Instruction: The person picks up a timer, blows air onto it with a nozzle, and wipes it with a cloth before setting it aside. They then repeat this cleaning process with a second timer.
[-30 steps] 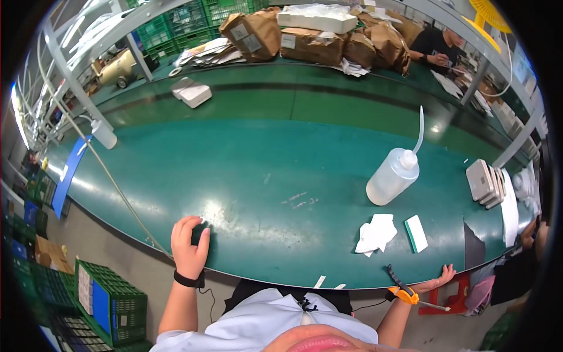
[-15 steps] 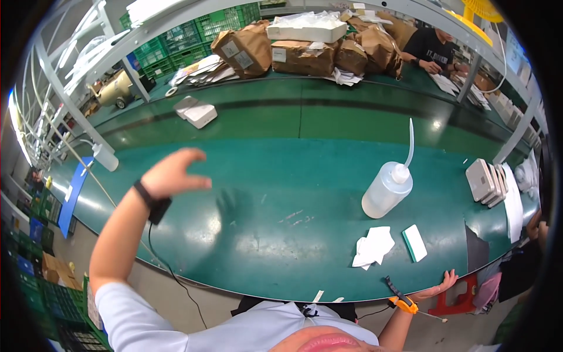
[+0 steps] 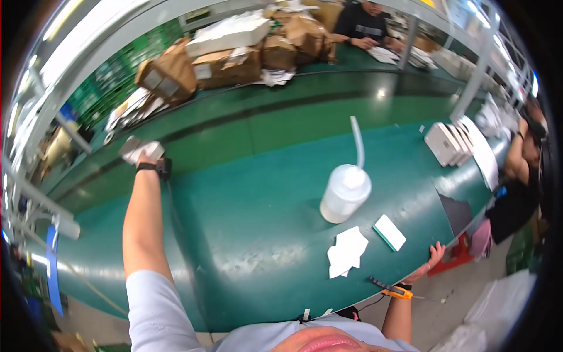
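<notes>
A small flat white packet point(image 3: 141, 149) lies at the far left edge of the green conveyor belt point(image 3: 246, 193), its long axis roughly along the belt. The left hand point(image 3: 146, 159) reaches onto it, fingers hidden behind the wrist, so its grasp can't be told. The right hand point(image 3: 433, 259) rests open-fingered on the belt's near edge, beside a white pad point(image 3: 389, 232).

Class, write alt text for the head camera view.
A person's left hand reaches far across a green table onto a small pale packet; their right hand rests at the near edge, by a squeeze bottle.
</notes>
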Action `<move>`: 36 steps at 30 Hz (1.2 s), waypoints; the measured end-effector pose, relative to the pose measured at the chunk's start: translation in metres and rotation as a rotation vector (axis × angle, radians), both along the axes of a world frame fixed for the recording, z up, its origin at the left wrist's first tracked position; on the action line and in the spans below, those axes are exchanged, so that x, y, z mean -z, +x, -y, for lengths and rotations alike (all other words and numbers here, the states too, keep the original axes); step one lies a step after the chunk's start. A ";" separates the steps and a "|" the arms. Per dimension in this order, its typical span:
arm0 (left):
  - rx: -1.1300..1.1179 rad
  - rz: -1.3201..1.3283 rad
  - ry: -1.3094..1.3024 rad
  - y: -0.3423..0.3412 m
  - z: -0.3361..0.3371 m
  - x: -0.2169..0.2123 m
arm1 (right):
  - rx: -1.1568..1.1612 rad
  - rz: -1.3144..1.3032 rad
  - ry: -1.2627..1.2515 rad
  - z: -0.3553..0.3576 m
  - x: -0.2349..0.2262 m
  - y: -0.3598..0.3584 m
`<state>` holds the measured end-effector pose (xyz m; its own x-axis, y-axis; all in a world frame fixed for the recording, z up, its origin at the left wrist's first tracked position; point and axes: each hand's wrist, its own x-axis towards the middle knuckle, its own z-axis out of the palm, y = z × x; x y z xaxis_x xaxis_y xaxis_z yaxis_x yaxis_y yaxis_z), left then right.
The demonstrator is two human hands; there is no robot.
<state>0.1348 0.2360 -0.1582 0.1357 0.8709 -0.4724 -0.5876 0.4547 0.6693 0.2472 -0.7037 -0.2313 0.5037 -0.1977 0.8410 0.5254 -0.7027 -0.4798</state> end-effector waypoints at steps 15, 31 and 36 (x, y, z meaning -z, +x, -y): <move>0.458 0.689 -0.415 -0.107 0.151 -0.067 | -0.058 -0.004 0.067 0.005 -0.002 -0.001; 0.050 1.065 -0.533 -0.299 0.247 -0.057 | -0.070 0.066 0.015 -0.001 -0.007 -0.002; -0.157 0.965 -0.328 -0.294 0.259 -0.041 | -0.059 0.048 0.038 -0.012 -0.009 -0.004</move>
<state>-0.1591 -0.0225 -0.1177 0.4792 0.7595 -0.4399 -0.8775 0.4019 -0.2619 0.2430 -0.6921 -0.2225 0.4749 -0.2011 0.8568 0.5883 -0.6515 -0.4790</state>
